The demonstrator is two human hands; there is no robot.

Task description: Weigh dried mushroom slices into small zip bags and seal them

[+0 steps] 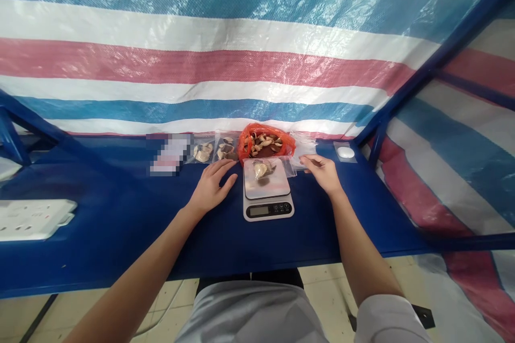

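Observation:
A white kitchen scale (269,211) stands in front of me with a small clear zip bag (263,170) on its plate. Pale and brown shell-like pieces are in the bag, and its clear end hangs over the scale's right side. Flat on the table, left of the scale, my left hand (213,185) is open with its fingers stretched out and nothing in it. My right hand (324,172) is at the right, beside the clear plastic bags (304,144); its fingers are half bent, thumb and forefinger apart. Behind the scale lies an open red plastic bag (288,146) of similar brown pieces.
Two filled zip bags, one with pale pieces (203,152) and one with darker pieces (226,148), lie left of the red bag. A white round item (345,152) lies at the right, a power strip (34,218) at the left. Striped sheeting (225,67) hangs behind the blue table.

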